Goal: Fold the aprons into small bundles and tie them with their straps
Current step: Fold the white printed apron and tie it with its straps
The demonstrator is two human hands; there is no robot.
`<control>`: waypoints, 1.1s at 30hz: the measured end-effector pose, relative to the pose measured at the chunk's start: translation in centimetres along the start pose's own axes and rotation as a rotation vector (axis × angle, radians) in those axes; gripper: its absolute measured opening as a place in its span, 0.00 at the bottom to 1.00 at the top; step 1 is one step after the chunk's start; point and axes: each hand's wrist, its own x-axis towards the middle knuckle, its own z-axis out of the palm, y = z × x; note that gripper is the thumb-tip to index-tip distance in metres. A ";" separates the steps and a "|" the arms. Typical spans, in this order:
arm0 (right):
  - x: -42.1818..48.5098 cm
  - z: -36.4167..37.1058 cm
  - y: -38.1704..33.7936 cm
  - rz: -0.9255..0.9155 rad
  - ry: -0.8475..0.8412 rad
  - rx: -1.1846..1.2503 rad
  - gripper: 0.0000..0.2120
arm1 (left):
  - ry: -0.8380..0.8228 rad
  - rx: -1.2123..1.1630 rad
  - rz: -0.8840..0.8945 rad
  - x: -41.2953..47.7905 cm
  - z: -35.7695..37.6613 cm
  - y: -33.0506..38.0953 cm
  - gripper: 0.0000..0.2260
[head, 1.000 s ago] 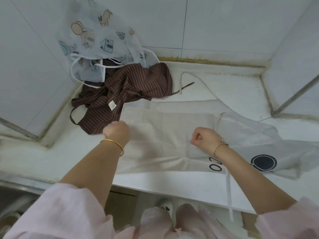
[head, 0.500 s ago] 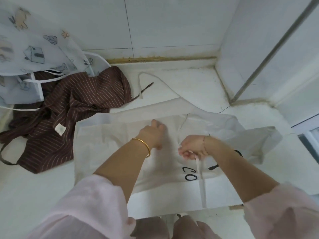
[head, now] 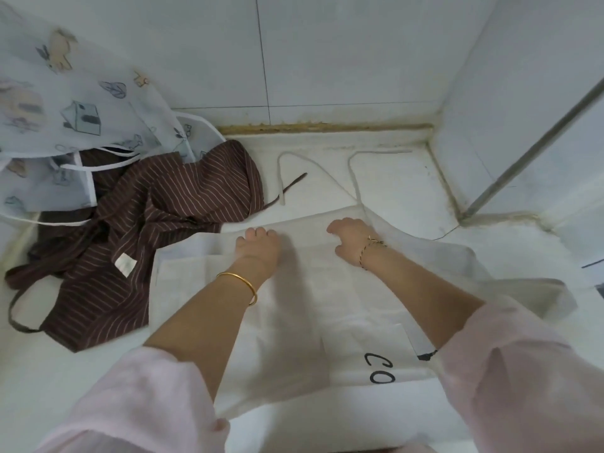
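Observation:
A white apron (head: 294,322) with black letters "CO" lies spread flat on the white counter (head: 392,191). Its two white straps (head: 351,171) trail away toward the back wall. My left hand (head: 258,250) is at the apron's far edge, fingers curled onto the cloth. A hand's width to the right, my right hand (head: 351,240) is at the same edge, thumb pointing left and fingers curled into the fabric where a fold rises beside the wrist. A brown striped apron (head: 157,230) lies crumpled to the left.
A pale printed apron (head: 65,106) is draped against the left wall, over the brown one. Tiled walls close in the counter at the back and right. A metal pipe (head: 523,138) slants down the right wall. The counter's front edge is just below my sleeves.
My right hand has let go of the strap it held near the letters. Both hands have reached forward to the apron's far edge. The view has tilted further down.

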 end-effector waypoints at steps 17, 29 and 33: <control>7.6 -2.9 -1.6 -0.166 -0.214 -0.429 0.09 | 0.016 -0.289 0.146 4.0 -0.9 -6.8 0.10; 8.9 -2.0 -2.3 -0.098 0.004 -0.479 0.18 | 0.236 -0.015 -0.062 4.5 1.3 -6.9 0.14; 7.3 -2.7 -3.4 0.091 -0.338 -0.676 0.10 | 0.228 -0.104 0.140 5.0 1.6 -6.4 0.11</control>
